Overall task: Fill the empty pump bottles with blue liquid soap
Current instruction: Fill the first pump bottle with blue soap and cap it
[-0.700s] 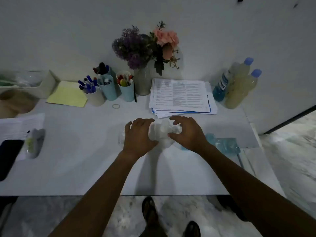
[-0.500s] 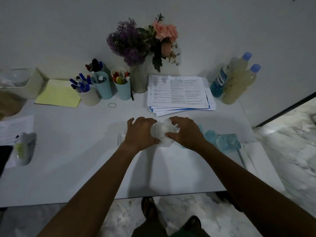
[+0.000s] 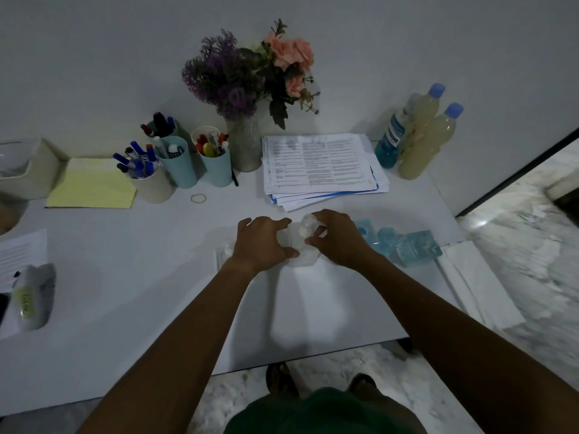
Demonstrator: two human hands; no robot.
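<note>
L hand [image 3: 263,242] wraps the body of a clear pump bottle [image 3: 297,255] upright on the white table [image 3: 125,277], fingers curled round it. R hand [image 3: 338,241] pinches the white pump head [image 3: 307,227] on top. Prob. L steadies while R unscrews the pump, to open the neck for filling; no blue inside yet.

Light is poor here, so the clear item [image 3: 224,252] lying just left of L hand may be a 2nd empty bottle, and the blue soap containers [image 3: 410,247] just right of R hand look like 3. They lie w/in easy reach for pouring.

Beyond them is folded white tissue [image 3: 476,283], likely for drips.

Further back:
- 1 paper stack [image 3: 319,164]
- 1 flower vase [image 3: 245,145]
- 3 pen cups [image 3: 177,166]
- 1 rubber band [image 3: 198,198]
- 1 yellow pad [image 3: 91,183]
- 1 blue mouthwash bottle [image 3: 390,142], back right
- 2 cloudy bottles [image 3: 429,145] w/ blue caps, beside it
</note>
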